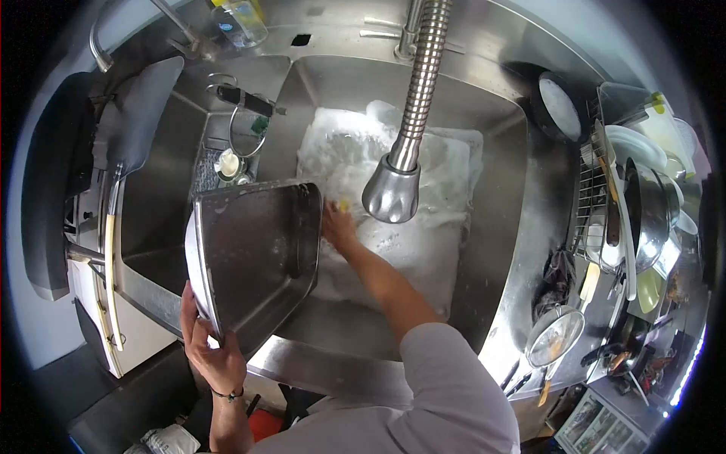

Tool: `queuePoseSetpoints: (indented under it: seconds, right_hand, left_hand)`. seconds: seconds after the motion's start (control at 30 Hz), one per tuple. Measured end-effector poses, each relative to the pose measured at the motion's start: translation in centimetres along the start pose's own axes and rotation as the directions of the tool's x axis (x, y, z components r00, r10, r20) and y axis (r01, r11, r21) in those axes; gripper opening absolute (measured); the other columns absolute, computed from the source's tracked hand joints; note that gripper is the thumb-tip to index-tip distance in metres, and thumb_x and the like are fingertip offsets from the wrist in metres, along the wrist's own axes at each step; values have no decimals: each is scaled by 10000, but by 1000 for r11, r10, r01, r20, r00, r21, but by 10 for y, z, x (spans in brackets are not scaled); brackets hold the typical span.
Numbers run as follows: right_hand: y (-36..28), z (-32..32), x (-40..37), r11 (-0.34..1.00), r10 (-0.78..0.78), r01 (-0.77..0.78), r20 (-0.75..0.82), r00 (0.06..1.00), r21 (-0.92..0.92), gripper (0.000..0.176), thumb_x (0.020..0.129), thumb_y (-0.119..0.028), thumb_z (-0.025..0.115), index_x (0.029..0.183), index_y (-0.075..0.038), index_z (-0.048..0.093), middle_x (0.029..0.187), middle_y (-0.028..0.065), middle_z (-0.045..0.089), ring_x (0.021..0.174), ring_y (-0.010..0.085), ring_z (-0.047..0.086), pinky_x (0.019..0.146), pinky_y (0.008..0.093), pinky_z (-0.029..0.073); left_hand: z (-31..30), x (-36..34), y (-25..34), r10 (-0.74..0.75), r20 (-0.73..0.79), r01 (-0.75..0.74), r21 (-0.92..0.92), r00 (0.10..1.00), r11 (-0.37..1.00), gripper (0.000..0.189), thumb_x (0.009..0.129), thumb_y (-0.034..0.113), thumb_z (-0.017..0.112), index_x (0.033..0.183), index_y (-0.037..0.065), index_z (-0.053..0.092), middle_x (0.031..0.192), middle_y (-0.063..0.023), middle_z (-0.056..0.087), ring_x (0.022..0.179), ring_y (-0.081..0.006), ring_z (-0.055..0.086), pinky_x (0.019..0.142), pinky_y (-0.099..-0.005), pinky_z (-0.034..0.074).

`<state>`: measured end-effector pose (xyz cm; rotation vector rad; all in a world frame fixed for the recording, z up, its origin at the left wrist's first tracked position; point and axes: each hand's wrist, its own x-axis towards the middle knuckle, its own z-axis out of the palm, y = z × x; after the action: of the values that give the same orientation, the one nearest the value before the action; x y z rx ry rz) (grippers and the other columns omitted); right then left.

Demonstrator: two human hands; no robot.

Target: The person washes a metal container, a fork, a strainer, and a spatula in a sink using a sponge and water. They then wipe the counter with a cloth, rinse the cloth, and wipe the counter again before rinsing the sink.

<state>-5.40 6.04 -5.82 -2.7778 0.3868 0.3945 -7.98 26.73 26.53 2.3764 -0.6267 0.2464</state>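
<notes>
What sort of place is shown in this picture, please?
It looks like a kitchen's washing-up area, possibly a commercial one. It has a steel sink with two basins, a flexible metal spray tap hanging over it, and a wire rack with dishes.

No legible text, brands, numbers, signs.

Holds deep metal pan [253, 238] tilted with left hand [215, 356]; extends right hand [336, 225] beside pan's outer wall, near sudsy water [412, 261] in sink [501, 189].
</notes>
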Motion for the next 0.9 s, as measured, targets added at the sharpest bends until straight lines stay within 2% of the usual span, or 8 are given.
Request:
queuePoseSetpoints:
  seconds: [0.1,0.17,0.23,0.47,0.6,0.67,0.83,0.9]
  right_hand:
    - [24,90,-50,950,-198,191,5,980,249,495,779,-233,528,1251,-122,428,1327,165,311,1223,355,307,964,436,335]
    - [55,149,-81,770,-132,376,-448,884,515,444,858,-248,418,1286,-135,388,1348,186,291,1266,370,234,1006,435,273]
    - [69,46,-119,908,2,-22,48,999,419,454,898,-286,311,1316,-108,341,1364,196,271,1288,358,193,1042,401,202]
    - [158,118,-158,756,581,-607,175,795,246,517,818,-177,455,1300,-51,312,1304,204,355,1197,346,336,1003,397,268]
    - [181,169,-130,628,704,-611,-19,710,482,579,773,-115,537,1290,-19,295,1269,209,404,1145,339,418,981,395,305]
    - [140,9,-123,645,678,-602,10,735,472,550,818,-345,528,1255,-38,395,1230,223,446,1127,356,422,971,389,308]
    - [74,-133,-97,874,382,-37,-637,670,485,290,679,-178,640,935,-49,591,773,207,617,728,362,596,703,425,459]
    - [88,-123,-80,852,469,-136,-624,625,505,268,678,-181,632,886,-15,600,733,211,613,705,368,599,693,418,465]
  left_hand:
    - [-1,-3,-7,34,9,-34,-4,999,999,233,630,-134,536,778,44,511,1251,-201,453,1160,-365,438,909,-425,384]
    - [1,-1,-13,59,19,-59,-3,998,998,225,624,-137,532,761,37,493,1253,-205,449,1158,-371,438,905,-419,385]
    - [5,0,-16,92,-9,-92,-50,996,994,224,613,-147,527,749,25,476,1253,-216,446,1153,-374,443,869,-387,404]
    - [48,11,-9,82,63,-76,-88,995,993,182,538,-168,470,656,-33,441,1247,-212,438,822,-198,548,598,-252,419]
    - [89,25,-9,-47,144,84,-264,988,961,194,550,-160,497,709,-49,506,1280,-187,413,697,-148,544,545,-237,400]
    - [116,36,-18,-33,137,75,-316,990,946,195,552,-143,522,708,-27,512,1269,-187,430,656,-158,548,537,-252,402]
    - [180,57,-52,43,51,-25,-308,998,951,150,590,-75,545,695,4,473,1105,-178,553,675,-169,560,594,-271,424]
    - [184,59,-49,-221,423,440,-539,879,719,174,600,-85,509,722,33,473,857,-79,591,678,-105,518,594,-237,401]
